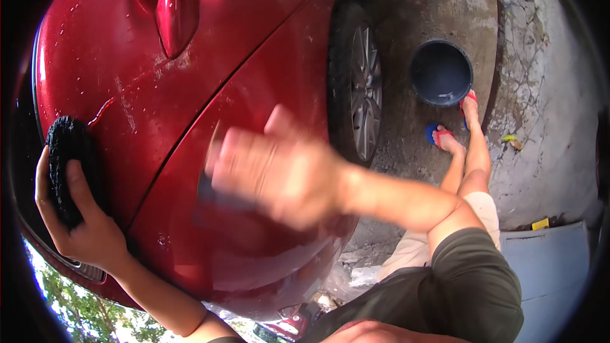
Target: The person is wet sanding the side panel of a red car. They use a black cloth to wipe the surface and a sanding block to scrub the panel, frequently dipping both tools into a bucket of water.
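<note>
My left hand (95, 238) is closed around a black, shaggy wash sponge (60, 143), which rests on the red car (254, 89) near its rear window edge, at the far left. Thumb and fingers lie on either side of the sponge. Over the rear side panel, my right hand (279, 174) is smeared by motion. Something dark and blurred shows beneath its fingers; I cannot tell whether it is a held thing or a reflection in the paint. Water drops and whitish streaks mark the panel near the sponge.
A door handle (176, 13) juts out at the top. The car's wheel (365, 95) stands right of my right hand. On the wet concrete, a black bucket (438, 73) sits by my feet in red-strapped flip-flops (438, 136). A cracked grey wall (546, 114) runs along the right.
</note>
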Demonstrator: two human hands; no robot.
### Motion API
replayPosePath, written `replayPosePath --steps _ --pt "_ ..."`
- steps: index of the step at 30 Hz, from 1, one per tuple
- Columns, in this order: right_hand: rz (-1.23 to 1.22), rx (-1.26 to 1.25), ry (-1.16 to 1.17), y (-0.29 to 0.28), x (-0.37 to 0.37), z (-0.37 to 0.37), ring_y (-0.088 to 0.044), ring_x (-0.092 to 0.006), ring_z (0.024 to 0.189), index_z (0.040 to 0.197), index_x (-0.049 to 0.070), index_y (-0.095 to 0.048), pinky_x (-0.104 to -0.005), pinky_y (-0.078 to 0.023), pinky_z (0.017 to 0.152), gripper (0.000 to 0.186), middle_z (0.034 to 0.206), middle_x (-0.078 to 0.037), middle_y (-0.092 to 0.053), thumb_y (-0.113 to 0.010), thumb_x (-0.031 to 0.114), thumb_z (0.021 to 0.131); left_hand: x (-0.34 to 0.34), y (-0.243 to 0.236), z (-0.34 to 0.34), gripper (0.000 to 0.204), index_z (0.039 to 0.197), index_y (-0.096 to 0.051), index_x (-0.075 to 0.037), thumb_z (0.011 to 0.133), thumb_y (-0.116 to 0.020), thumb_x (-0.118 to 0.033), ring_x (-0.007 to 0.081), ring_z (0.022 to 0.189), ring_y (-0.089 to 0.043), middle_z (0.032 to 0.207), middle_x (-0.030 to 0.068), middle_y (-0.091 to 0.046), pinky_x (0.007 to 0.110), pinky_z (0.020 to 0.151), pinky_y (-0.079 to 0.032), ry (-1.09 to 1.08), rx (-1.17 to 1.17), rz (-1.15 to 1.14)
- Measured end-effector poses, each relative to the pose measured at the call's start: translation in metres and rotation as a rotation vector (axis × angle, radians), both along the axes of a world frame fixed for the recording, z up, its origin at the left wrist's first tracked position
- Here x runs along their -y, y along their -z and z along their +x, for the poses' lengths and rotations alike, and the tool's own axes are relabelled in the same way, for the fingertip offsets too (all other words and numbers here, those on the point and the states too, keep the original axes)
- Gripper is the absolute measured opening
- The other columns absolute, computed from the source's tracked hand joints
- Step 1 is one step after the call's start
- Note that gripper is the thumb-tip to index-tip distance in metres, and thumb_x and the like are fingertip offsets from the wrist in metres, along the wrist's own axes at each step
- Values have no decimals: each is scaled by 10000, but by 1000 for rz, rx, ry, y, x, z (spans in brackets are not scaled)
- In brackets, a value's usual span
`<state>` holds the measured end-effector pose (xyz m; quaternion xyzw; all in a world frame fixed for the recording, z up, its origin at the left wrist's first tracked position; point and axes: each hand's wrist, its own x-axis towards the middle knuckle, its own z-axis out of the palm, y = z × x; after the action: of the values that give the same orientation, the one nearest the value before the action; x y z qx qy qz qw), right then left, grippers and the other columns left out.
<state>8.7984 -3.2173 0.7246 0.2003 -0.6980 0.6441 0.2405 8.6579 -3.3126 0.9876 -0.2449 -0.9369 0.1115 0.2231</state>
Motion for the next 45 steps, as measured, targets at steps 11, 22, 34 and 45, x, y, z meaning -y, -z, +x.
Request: replayPosePath --steps 11,22,34,45 --pt "-6 202 196 44 -25 -30 -362 -359 1551 1487 -44 -533 -602 -37 1285 575 1597 -202 -485 -517 178 956 -2 -4 -1 305 1282 -730 -28 1000 -725 -144 204 1125 -698 1244 108 -744 334 999 -559 4 2 -44" --pt "-48 95 -76 -10 -7 18 -283 -407 1578 1523 -68 -466 -679 -62 1255 719 1631 -266 -402 -624 243 894 1 -12 5 305 1291 -728 -37 1003 -715 -135 204 1136 -695 1256 104 -741 338 1001 -558 -17 -40 -65" --pt "-604 350 211 50 -50 -14 -255 -371 1589 1582 -83 -355 -495 -170 1294 621 1691 -261 -280 -509 84 1004 7 -20 2 304 1288 -725 -17 1000 -713 -115 215 1142 -698 1263 116 -739 341 1009 -548 3 12 -92" --pt "-64 453 134 11 -17 -14 -180 -465 1590 1635 -29 -274 -649 -113 1250 690 1704 -245 -262 -521 220 1040 2 -21 0 298 1284 -733 -37 1008 -709 -145 214 1134 -698 1260 107 -742 341 1009 -546 8 -32 -126"
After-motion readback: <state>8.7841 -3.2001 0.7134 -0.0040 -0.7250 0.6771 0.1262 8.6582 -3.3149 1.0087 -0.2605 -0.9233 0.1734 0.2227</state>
